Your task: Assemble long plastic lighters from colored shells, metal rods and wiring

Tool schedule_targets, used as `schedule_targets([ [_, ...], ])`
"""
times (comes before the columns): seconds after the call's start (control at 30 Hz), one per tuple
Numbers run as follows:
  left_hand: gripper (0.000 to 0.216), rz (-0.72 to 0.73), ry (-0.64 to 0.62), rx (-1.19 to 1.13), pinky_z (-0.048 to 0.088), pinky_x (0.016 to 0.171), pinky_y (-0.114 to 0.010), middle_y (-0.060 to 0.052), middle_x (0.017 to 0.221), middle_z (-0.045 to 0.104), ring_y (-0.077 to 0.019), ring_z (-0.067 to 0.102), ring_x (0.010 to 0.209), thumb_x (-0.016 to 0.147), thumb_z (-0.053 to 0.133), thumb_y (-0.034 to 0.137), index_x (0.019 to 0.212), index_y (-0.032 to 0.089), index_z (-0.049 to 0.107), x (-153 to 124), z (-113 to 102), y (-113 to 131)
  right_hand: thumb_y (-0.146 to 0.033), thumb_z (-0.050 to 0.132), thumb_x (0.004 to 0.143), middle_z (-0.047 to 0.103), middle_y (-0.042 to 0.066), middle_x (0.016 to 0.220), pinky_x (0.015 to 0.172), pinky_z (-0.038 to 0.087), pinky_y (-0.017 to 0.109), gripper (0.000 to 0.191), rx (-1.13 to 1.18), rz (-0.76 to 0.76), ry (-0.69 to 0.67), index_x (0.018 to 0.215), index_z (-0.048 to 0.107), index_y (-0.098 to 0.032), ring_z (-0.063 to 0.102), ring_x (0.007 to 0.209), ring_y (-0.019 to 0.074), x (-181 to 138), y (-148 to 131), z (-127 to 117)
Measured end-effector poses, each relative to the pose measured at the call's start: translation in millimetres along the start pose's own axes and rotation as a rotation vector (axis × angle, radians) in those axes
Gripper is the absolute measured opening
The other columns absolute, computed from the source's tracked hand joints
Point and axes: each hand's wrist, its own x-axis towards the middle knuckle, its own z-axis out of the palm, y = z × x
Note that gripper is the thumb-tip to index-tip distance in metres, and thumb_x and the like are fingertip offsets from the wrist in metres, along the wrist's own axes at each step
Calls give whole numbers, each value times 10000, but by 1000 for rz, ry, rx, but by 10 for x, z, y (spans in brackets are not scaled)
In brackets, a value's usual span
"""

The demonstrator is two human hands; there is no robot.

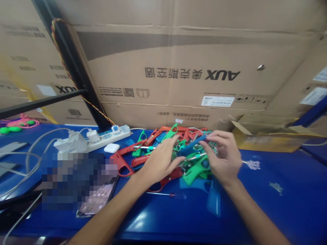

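My right hand [224,158] pinches the upper end of a long blue plastic casing [190,147] between thumb and fingertips. My left hand [160,156] is at the casing's other end, fingers stretched out and thumb apart; whether it touches the casing is unclear. Beneath both hands lies a heap of lighter-gun-shaped plastic parts with trigger loops: a red casing [121,160], a green casing [195,170] and a blue casing [195,183] among several. Thin metal rods [144,147] and tangled small pieces lie in the pile, partly hidden by my hands.
A screwdriver [163,194] lies in front of the heap on the blue table [158,221]. Left are a phone [99,197], a white case [111,148] and a power strip [108,139] with cables. Large cartons [168,51] stand behind; an opened box [268,136] is at right.
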Motion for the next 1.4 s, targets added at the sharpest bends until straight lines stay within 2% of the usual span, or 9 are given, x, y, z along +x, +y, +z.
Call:
schedule_targets([
  [0.1, 700, 93, 33, 43, 472, 1079, -497, -178, 1448, 569, -322, 534, 1335, 987, 623, 481, 1543, 171, 330, 13, -12, 45, -58, 777, 832, 656, 28, 1018, 773, 607, 414, 390, -130, -179, 106, 1108, 676, -314, 688, 891, 218, -53, -161, -32],
  [0.2, 439, 166, 75, 128, 476, 989, -466, -104, 1300, 689, -292, 605, 1210, 1013, 611, 388, 1407, 218, 520, 20, -35, 61, -25, 790, 808, 623, 27, 1014, 740, 637, 379, 460, -119, -259, 72, 1157, 685, -306, 709, 874, 200, -128, -265, -47],
  [0.3, 271, 186, 157, 133, 459, 975, -454, -40, 1161, 762, -246, 661, 1090, 1038, 576, 284, 1306, 247, 591, 17, -58, 35, -52, 767, 834, 585, 30, 1066, 738, 670, 402, 606, 24, -216, 20, 1333, 605, -354, 720, 890, 206, -171, -290, -34],
  [0.43, 318, 51, 257, 69, 366, 1149, -535, -77, 1268, 727, -251, 636, 1232, 1014, 593, 237, 1329, 222, 558, 19, -65, -27, -236, 710, 913, 595, 87, 1251, 910, 630, 547, 667, 118, -62, -41, 1503, 436, -380, 672, 1112, 294, -128, -234, -6],
  [0.63, 301, -232, 269, -364, 510, 1079, -497, -83, 1276, 712, -257, 636, 1259, 1038, 539, 342, 1319, 239, 562, 11, -68, -19, -271, 619, 1003, 657, 87, 1375, 1101, 492, 568, 535, -147, 34, -610, 1511, 461, -323, 612, 1281, 295, -62, 31, -36],
  [0.73, 290, -278, 218, -500, 568, 1025, -474, -77, 1218, 734, -242, 685, 1182, 1067, 458, 347, 1316, 262, 579, 4, -90, 15, -328, 622, 1005, 679, 92, 1360, 1105, 470, 606, 495, -157, 59, -706, 1488, 515, -303, 619, 1274, 310, -86, 144, -53],
  [1.03, 460, -23, -28, -425, 526, 1094, -561, -79, 1568, 504, -320, 465, 1462, 1010, 598, 408, 1460, 362, 516, -9, -137, 94, -384, 746, 912, 728, 31, 1304, 980, 581, 418, 451, 282, 394, -809, 1350, 661, -320, 702, 1165, 241, 83, -55, -177],
  [1.2, 892, 91, -155, -112, 391, 1189, -629, -144, 1712, 212, -397, 271, 1555, 859, 791, 465, 1595, 334, 305, -50, -226, -180, -422, 854, 788, 760, -37, 829, 641, 540, 250, 349, 397, 423, -1283, 1111, 794, -303, 673, 706, 148, 176, -126, -339],
  [1.4, 395, 166, -136, 90, 448, 1146, -546, -114, 1454, 590, -290, 520, 1376, 1033, 572, 333, 1414, 232, 536, -32, -61, -221, -466, 794, 849, 722, 27, 1082, 856, 532, 303, 303, 567, 240, -1512, 1091, 795, -283, 660, 1017, 190, -26, -362, -191],
])
